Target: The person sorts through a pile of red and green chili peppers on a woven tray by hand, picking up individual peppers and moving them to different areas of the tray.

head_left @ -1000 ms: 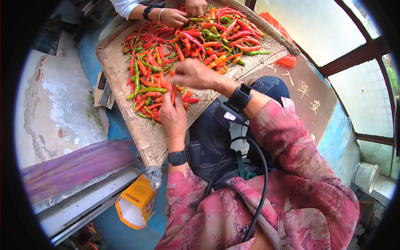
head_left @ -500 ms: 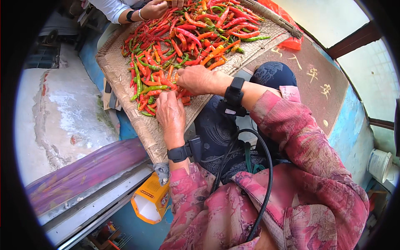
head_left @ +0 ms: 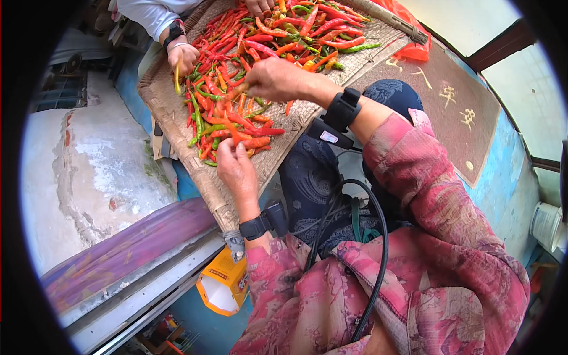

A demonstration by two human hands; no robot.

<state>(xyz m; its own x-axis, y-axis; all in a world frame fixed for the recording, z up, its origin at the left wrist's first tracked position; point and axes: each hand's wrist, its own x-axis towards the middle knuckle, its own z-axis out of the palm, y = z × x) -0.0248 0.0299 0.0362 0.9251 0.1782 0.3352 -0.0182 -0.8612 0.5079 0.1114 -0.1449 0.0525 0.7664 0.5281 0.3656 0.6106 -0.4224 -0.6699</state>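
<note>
A heap of red, orange and green chili peppers point(head_left: 260, 50) lies on a woven mat tray point(head_left: 204, 186) in front of me. My left hand point(head_left: 236, 174) is at the tray's near left edge, its thumb and finger pinched on a red chili pepper point(head_left: 233, 131) that points up and away. Over the middle of the heap is my right hand point(head_left: 277, 80), closed, its fingertips at a blurred orange-brown shape too smeared to name. A small row of peppers point(head_left: 257, 142) lies between my left hand and the main heap.
Across the tray, another person's hand point(head_left: 183, 58) holds a yellowish-green pepper; their second hand point(head_left: 259, 7) touches the heap. A red plastic bag point(head_left: 414, 52) lies by the tray's right corner. Below the near corner is a yellow box point(head_left: 225, 281). A black cable point(head_left: 383, 248) crosses my lap.
My right hand has moved up and away from my left, which has drawn slightly back with a red pepper. The other person's hand has come down to the tray's left side.
</note>
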